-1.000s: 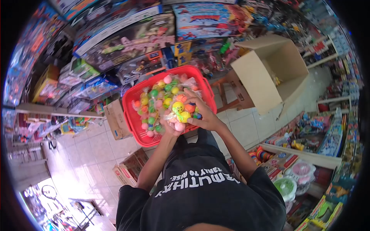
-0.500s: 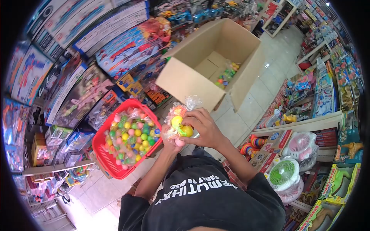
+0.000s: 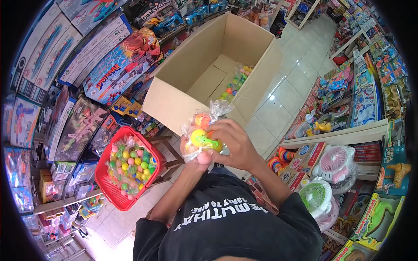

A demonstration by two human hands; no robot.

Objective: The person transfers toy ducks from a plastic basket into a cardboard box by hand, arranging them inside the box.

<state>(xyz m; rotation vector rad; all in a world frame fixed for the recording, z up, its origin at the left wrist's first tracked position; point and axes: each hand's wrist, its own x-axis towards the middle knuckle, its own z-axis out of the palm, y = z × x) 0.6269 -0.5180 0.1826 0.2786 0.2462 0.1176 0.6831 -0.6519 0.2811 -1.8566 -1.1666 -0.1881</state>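
A clear plastic bag of colourful balls [image 3: 200,135] is held in front of my chest, with yellow, orange and pink showing through the film. My left hand [image 3: 194,165] grips its lower left side. From the right, my right hand [image 3: 235,144] curls its fingers around the bag. Its loose plastic top sticks up above the hands. To the left stands a red basket [image 3: 108,192] filled with bagged balls in green, yellow, pink and other colours. Beyond my hands is an open cardboard box [image 3: 170,108] with several bagged balls [image 3: 236,81] in its right side.
Boxed toys [image 3: 106,71] line the shelves on the left. A stool [image 3: 174,152] stands by the basket. On the right, shelves hold packaged fans [image 3: 314,196] and an animal toy box [image 3: 385,209]. A tiled aisle [image 3: 278,106] runs past the box.
The view has shifted, so the box and the basket now appear farther left. Both hands still hold the bag of balls, and the right fingers have shifted slightly on it.
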